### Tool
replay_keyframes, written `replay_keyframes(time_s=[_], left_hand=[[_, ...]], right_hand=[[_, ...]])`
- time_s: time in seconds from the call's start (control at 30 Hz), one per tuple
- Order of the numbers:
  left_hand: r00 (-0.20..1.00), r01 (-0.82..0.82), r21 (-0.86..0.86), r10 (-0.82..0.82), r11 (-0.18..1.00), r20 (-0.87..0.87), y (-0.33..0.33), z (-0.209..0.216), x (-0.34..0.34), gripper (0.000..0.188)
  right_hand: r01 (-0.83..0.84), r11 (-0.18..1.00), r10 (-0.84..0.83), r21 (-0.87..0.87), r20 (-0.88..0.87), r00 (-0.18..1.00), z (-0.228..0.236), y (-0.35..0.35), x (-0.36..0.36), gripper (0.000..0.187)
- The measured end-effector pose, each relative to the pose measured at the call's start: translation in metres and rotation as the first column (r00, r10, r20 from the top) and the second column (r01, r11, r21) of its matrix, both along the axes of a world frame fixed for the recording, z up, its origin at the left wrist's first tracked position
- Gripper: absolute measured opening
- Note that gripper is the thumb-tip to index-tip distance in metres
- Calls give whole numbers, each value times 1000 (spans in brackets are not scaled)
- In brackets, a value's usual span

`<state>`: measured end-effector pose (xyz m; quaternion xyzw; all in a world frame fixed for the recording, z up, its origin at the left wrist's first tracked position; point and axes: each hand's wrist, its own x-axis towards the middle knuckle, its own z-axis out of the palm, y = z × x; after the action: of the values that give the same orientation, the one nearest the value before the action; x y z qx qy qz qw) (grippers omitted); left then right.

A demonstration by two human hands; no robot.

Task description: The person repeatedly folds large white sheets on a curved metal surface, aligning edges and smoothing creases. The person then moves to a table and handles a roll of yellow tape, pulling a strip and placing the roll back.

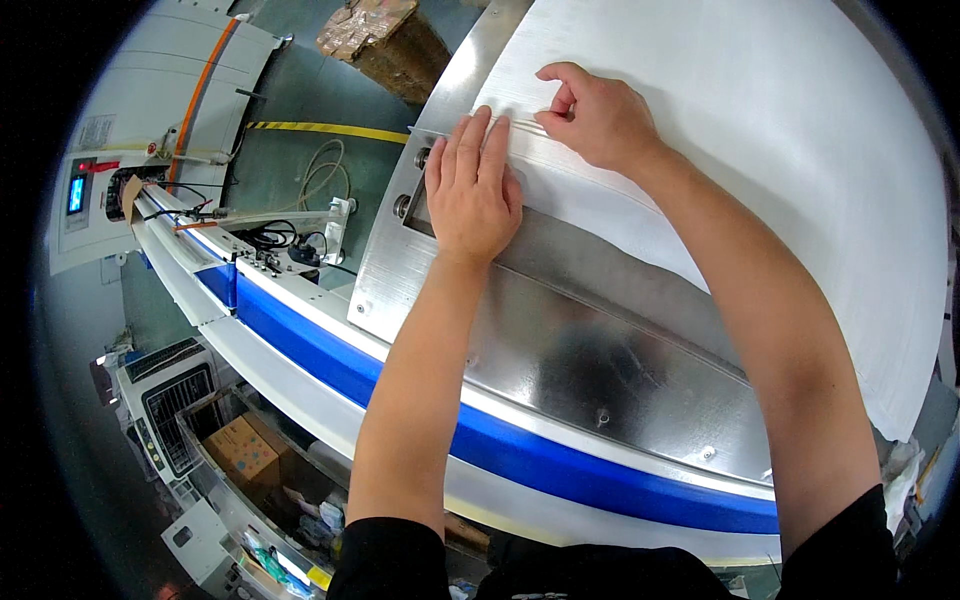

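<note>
A broad white sheet [740,120] covers the far right of a metal table, its near edge running wavy. My left hand [472,195] lies flat, fingers stretched forward, at the sheet's left corner and over the end of a slot [600,265] in the metal plate. Just to its right, my right hand [597,115] is over the sheet, index finger raised and the other fingers curled in by the thumb. Thin pale lines, creases or threads, run between the hands. Whatever the right fingers may pinch is too small to make out.
A blue strip [520,445] and a white rail run along the table's near side. To the left are a white machine [120,160] with a small screen, cables [270,236] and a coiled hose [325,175]. A taped carton [385,45] stands beyond; a box [240,455] sits lower left.
</note>
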<state>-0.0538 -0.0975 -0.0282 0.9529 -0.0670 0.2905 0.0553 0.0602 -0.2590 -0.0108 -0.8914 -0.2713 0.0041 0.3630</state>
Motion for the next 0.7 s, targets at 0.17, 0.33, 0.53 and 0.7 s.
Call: replay_keyframes(time_s=[0.17,0.33,0.53,0.7], left_hand=[[999,12,-5,-12,1000,-44,4,-9,-1,45],[1000,5,0,-5,1000,-8,10,-7,-4,41],[970,195,168,-165,966,-178,22,24,-5,31],[860,384,250,-246,889,-448,51,36,-5,38]], right_hand=[[9,1000,-9,-6,9,1000,-8,-2,3,40],[15,1000,-16,7,55,998,-7,1,1,39],[-31,992,30,121,10,999,15,-24,-52,37],[260,938,-204,-229,242,949,7,-124,-147,39]])
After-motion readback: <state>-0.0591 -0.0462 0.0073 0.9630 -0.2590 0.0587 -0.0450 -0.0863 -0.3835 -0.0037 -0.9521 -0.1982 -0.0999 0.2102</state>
